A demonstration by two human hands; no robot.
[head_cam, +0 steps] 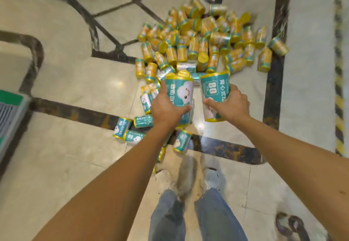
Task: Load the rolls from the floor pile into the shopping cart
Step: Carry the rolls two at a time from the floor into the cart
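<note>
A big pile of rolls (pixel 205 40) in yellow and teal wrappers lies on the floor ahead of me. My left hand (pixel 168 108) grips one teal roll (pixel 181 91) with a cloud face on it, held upright above the pile's near edge. My right hand (pixel 231 104) grips a second teal roll (pixel 213 89) marked 80, right beside the first. Several loose teal rolls (pixel 130 127) lie on the floor under my left forearm. A green and grey edge, maybe the shopping cart (pixel 9 116), shows at the far left.
My two feet (pixel 188 180) stand on the beige tiled floor just short of the pile. Dark inlay bands cross the tiles. A yellow and black striped line (pixel 339 89) runs along the right. Another person's sandalled foot (pixel 290 223) sits at the bottom right.
</note>
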